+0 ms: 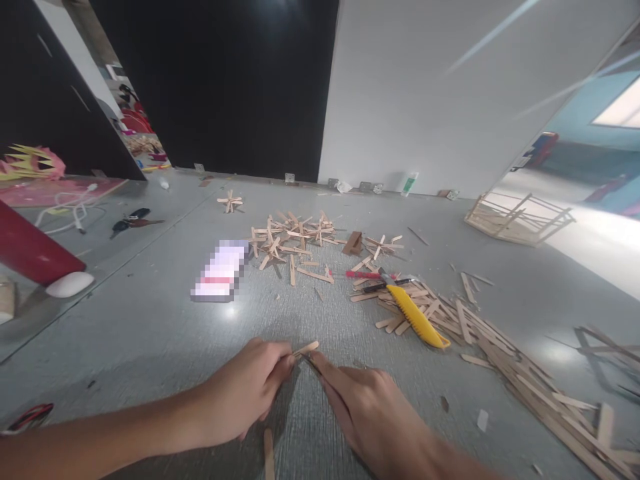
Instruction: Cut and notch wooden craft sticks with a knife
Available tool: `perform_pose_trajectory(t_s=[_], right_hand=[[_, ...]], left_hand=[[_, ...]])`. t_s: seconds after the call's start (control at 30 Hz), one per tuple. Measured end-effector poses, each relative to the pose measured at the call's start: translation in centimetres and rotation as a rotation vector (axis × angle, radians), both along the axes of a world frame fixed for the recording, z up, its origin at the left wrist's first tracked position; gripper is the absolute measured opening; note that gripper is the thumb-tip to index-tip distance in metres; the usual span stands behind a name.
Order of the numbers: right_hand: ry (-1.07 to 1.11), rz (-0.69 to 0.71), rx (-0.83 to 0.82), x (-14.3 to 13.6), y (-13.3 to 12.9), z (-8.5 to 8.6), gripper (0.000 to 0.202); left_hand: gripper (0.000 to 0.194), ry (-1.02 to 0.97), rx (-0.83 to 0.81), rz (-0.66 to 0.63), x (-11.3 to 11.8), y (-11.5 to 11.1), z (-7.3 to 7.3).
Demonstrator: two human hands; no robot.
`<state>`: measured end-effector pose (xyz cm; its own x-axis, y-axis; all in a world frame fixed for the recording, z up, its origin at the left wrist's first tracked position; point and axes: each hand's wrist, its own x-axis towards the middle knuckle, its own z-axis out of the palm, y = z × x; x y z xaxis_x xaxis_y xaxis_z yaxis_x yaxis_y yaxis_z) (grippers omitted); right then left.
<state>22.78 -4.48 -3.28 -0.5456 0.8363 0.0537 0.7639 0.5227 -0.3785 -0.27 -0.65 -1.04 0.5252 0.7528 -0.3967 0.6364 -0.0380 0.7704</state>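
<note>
Down on the gray floor [150, 333], the left hand [247, 393] and the right hand [373, 413] meet and pinch one craft stick [306, 349] between their fingertips. Past them lies a yellow box cutter [417, 317] on loose sticks [500, 347]. Farther off sit little stick stars [295, 237].

One yellow cutter [418, 317], one scissors [131, 221], two hands [250, 393].
</note>
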Motion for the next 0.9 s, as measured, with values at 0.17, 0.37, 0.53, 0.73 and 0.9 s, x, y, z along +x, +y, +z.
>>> perform_pose_trajectory(t_s=[0.17, 0.37, 0.53, 0.73, 0.9], right_hand=[[-0.016, -0.013, 0.018, -0.1, -0.1, -0.1, 0.046], [-0.067, 0.018, 0.049, -0.2, 0.1, -0.1, 0.043], [-0.163, -0.017, 0.135, -0.2, -0.5, 2.9, 0.026], [-0.393, 0.066, 0.12, -1.5, 2.3, 7.5, 0.031], [-0.463, 0.141, 0.178, -3.3, 4.0, 7.8, 0.022]], left_hand=[[0.047, 0.009, 0.005, 0.01, 0.1, 0.0, 0.1], [0.043, 0.029, 0.068, -0.008, 0.6, 0.0, 1.4], [0.044, 0.023, 0.263, -0.047, 0.8, 0.0, 1.3], [0.039, -0.065, -0.037, -0.011, -0.2, 0.2, 1.0], [0.038, -0.12, -0.157, 0.078, -0.3, 0.4, 0.6]])
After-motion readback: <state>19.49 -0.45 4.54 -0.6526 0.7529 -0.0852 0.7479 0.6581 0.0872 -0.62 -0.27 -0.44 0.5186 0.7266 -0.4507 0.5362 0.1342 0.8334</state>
